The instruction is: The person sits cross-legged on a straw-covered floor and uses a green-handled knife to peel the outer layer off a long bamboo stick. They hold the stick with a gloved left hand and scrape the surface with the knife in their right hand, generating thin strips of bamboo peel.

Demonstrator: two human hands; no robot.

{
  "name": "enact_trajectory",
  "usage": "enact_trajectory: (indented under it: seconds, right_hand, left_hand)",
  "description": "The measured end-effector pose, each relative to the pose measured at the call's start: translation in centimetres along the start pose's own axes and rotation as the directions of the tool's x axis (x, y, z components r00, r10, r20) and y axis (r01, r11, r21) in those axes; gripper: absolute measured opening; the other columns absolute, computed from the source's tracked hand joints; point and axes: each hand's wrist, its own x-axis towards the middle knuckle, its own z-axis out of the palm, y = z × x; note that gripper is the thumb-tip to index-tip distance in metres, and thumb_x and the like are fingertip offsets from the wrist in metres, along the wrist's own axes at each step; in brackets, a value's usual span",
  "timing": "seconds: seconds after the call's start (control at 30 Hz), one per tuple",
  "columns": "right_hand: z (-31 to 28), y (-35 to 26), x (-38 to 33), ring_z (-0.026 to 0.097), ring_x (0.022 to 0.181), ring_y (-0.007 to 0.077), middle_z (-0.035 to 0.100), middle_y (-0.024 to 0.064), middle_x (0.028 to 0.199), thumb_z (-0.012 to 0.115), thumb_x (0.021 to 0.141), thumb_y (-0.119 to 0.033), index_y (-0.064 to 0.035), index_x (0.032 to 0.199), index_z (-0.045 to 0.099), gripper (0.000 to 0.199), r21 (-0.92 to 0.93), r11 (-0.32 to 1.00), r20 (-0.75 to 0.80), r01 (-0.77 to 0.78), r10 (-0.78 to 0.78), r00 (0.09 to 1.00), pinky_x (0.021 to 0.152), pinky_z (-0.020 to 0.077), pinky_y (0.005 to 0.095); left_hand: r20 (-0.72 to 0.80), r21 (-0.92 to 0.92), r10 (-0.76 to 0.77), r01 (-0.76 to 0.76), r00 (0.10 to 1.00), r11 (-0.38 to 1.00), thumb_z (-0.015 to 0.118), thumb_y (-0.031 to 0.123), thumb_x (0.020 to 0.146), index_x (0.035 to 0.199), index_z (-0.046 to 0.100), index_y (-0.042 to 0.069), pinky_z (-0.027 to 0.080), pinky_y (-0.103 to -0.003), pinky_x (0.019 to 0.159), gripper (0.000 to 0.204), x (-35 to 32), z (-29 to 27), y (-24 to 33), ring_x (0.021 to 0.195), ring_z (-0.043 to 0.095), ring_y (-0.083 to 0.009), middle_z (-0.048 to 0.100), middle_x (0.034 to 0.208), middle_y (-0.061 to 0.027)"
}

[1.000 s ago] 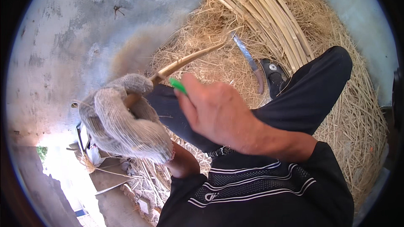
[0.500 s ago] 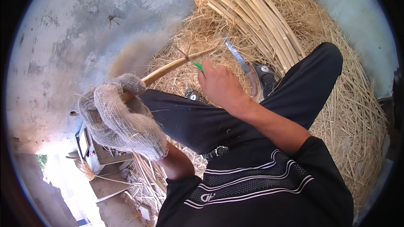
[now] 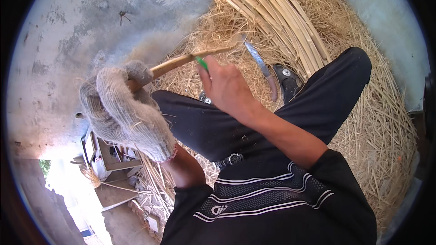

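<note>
My left hand [image 3: 125, 104], in a thick grey knitted glove, is closed round one end of a pale bamboo strip [image 3: 172, 64]. The strip slants up and to the right, tapering towards its far tip over the straw. My bare right hand [image 3: 227, 84] grips a small green-handled knife [image 3: 201, 63]; most of its handle is hidden in the fist. The knife meets the strip about midway along its visible length, where its thin blade is hard to make out.
Beyond my feet lies a bundle of long pale strips [image 3: 290, 22] on loose straw [image 3: 377, 140]. A curved silvery blade with a brown handle [image 3: 257, 59] rests near my right shoe [image 3: 287, 81]. A grey wall [image 3: 104, 27] rises at left, above a wooden frame [image 3: 120, 163].
My right hand and the knife have moved left along the strip, towards the glove. My left hand has shifted slightly left and up, still holding the strip.
</note>
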Motion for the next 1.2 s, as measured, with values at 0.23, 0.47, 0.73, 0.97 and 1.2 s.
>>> enact_trajectory:
  seconds: [0.23,0.47,0.73,0.97,1.2]
  right_hand:
    - [4.8,20.0,-5.1,0.067,0.094,0.0449,0.069,0.0274,0.101,0.052,0.097,-0.023,0.0007,0.108,0.066,0.030,-0.391,0.886,0.248,-0.249,0.362,0.899,0.085,0.0520,0.0508]
    - [-6.6,0.8,-1.9,0.066,0.073,0.0445,0.064,0.0267,0.073,0.048,0.102,-0.029,0.0038,0.102,0.056,0.034,0.212,0.944,0.154,-0.253,0.223,0.962,0.067,0.0506,0.0525]
    - [-3.5,-3.9,-2.5,0.066,0.058,0.0427,0.060,0.0226,0.058,0.052,0.101,-0.024,0.0014,0.094,0.054,0.026,0.212,0.975,0.037,-0.060,0.053,0.998,0.055,0.0557,0.0476]
    - [-4.5,-6.3,-3.1,0.061,0.051,0.0422,0.053,0.0212,0.051,0.054,0.099,-0.018,0.0018,0.091,0.053,0.022,0.293,0.935,-0.094,0.197,-0.177,0.980,0.047,0.0487,0.0482]
    - [-2.3,-2.5,-1.7,0.064,0.055,0.0417,0.059,0.0237,0.058,0.055,0.098,-0.018,0.0006,0.094,0.054,0.020,-0.063,0.965,-0.095,0.254,-0.259,0.961,0.048,0.0527,0.0470]
  left_hand:
    - [0.042,-0.214,-0.034,0.042,0.999,0.976,0.060,0.006,0.092,0.083,0.060,0.002,0.053,-0.031,0.058,0.010,0.3,3.4,1.5,0.061,0.060,-0.0152,0.058,0.070,-0.0061]
    - [-0.079,-0.225,-0.177,0.156,0.981,0.962,0.064,0.010,0.092,0.083,0.059,0.003,0.051,-0.028,0.057,0.012,0.1,1.9,1.3,0.062,0.059,-0.0153,0.058,0.069,-0.0054]
    - [-0.207,-0.018,-0.308,0.311,0.929,0.950,0.061,0.012,0.093,0.085,0.056,0.001,0.052,-0.027,0.060,0.015,-1.3,3.4,4.1,0.063,0.061,-0.0158,0.061,0.070,-0.0086]
    - [-0.222,0.066,-0.214,0.234,0.951,0.970,0.059,0.011,0.095,0.086,0.056,0.000,0.054,-0.028,0.062,0.015,-2.4,2.6,2.2,0.066,0.062,-0.0161,0.061,0.074,-0.0086]
    - [-0.253,-0.054,-0.346,0.344,0.904,0.937,0.061,0.011,0.093,0.085,0.056,0.001,0.053,-0.031,0.063,0.014,-1.3,1.2,2.0,0.067,0.062,-0.0173,0.060,0.075,-0.0086]
